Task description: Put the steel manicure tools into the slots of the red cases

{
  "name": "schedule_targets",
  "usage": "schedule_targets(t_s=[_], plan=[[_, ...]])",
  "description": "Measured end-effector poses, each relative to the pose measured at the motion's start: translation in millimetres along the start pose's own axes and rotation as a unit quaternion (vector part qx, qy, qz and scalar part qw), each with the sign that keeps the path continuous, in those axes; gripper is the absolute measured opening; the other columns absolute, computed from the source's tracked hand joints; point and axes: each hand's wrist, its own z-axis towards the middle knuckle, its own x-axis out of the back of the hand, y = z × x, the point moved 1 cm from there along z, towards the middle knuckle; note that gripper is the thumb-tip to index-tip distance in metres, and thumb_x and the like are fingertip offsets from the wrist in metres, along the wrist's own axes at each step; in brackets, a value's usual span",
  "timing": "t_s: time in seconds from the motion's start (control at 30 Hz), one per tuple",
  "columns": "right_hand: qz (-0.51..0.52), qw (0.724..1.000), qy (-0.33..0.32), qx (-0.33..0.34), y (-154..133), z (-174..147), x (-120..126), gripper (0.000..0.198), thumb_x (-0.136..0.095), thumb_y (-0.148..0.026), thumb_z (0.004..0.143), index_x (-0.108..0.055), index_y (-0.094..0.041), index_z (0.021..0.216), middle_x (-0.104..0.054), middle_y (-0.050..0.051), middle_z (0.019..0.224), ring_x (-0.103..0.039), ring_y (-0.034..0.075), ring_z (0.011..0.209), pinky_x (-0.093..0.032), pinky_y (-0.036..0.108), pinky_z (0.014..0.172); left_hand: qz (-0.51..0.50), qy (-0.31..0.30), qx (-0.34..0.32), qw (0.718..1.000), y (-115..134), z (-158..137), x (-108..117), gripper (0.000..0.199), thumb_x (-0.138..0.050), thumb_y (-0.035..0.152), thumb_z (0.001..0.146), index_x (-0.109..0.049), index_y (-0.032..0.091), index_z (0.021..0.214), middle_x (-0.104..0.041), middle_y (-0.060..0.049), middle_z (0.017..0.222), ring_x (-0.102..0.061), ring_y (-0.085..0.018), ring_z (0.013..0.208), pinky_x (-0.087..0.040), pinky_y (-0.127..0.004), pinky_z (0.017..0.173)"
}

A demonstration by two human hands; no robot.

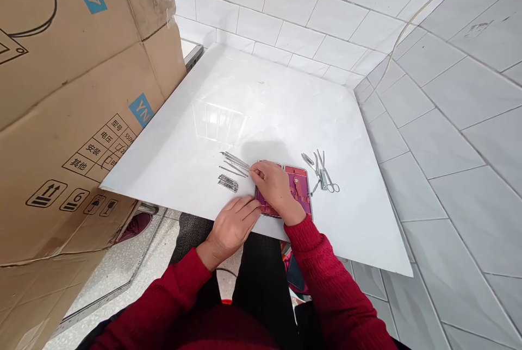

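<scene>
An open manicure case (303, 191) with a red and purple lining lies near the table's front edge. My right hand (272, 184) reaches over its left half, thumb and index finger pinched on the end of a slim metal manicure tool (237, 161). My left hand (235, 223) rests by the case's lower left corner, fingers stretched out and touching its edge. Left of the case lie several thin metal tools (233, 169) and nail clippers (228, 182). On its right are small scissors (333, 188), another clipper (307, 159) and plier-like nippers (316, 168). My right hand hides part of the lining.
The white table (293, 105) meets tiled walls at the back and right. A large cardboard box (81, 100) stands along the left side. A pale cable (408, 24) runs down the wall at the right corner. My legs (261, 285) are under the front edge.
</scene>
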Motion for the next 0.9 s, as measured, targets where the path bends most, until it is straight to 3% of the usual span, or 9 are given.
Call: schedule_targets(t_s=[0.1,0.3,0.4,0.53,0.9], plan=[[0.045,0.998,0.039,-0.007,9.9,-11.3,1.3,0.020,-0.056,-0.022,0.098,-0.066,-0.022,0.080,-0.065,0.001,0.077,-0.058,0.019,0.079,-0.038,0.030,0.071,-0.005,-0.007,0.001,1.000,-0.5,0.0,-0.2,0.017,-0.055,0.014,0.103,-0.069,0.015,0.113,-0.076,-0.008,0.119,-0.068,-0.023,0.116,-0.057,-0.041,0.104],[0.061,0.987,0.126,-0.082,36.7,-13.1,7.9,0.019,-0.056,-0.028,0.097,-0.069,-0.022,0.085,-0.069,0.003,0.082,-0.060,0.020,0.077,-0.044,0.034,0.074,-0.008,-0.008,0.006,1.000,-1.4,2.5,1.2,0.017,-0.057,0.014,0.102,-0.068,0.016,0.115,-0.076,-0.008,0.120,-0.068,-0.025,0.118,-0.056,-0.043,0.105],[0.038,0.984,0.154,-0.077,52.2,-8.9,11.3,0.018,-0.055,-0.026,0.097,-0.072,-0.022,0.093,-0.072,0.007,0.096,-0.062,0.024,0.092,-0.047,0.037,0.083,-0.016,-0.015,0.006,1.000,-2.4,4.1,1.4,0.017,-0.058,0.013,0.102,-0.068,0.017,0.115,-0.075,-0.008,0.121,-0.068,-0.025,0.118,-0.056,-0.043,0.106],[0.023,0.988,0.147,-0.037,63.7,-7.6,8.5,0.022,-0.055,-0.022,0.096,-0.074,-0.020,0.106,-0.072,0.011,0.116,-0.060,0.029,0.110,-0.047,0.044,0.098,-0.014,-0.017,0.007,1.000,-2.7,3.6,1.1,0.016,-0.059,0.013,0.102,-0.067,0.017,0.115,-0.075,-0.008,0.122,-0.068,-0.025,0.119,-0.055,-0.044,0.107],[0.020,0.991,0.128,-0.033,68.9,-5.3,-0.4,0.027,-0.048,-0.017,0.097,-0.072,-0.019,0.110,-0.069,0.013,0.117,-0.055,0.029,0.112,-0.043,0.046,0.102,-0.007,-0.011,0.015,1.000,1.3,6.1,0.9,0.016,-0.059,0.013,0.101,-0.069,0.017,0.113,-0.077,-0.008,0.119,-0.069,-0.025,0.119,-0.054,-0.042,0.106]])
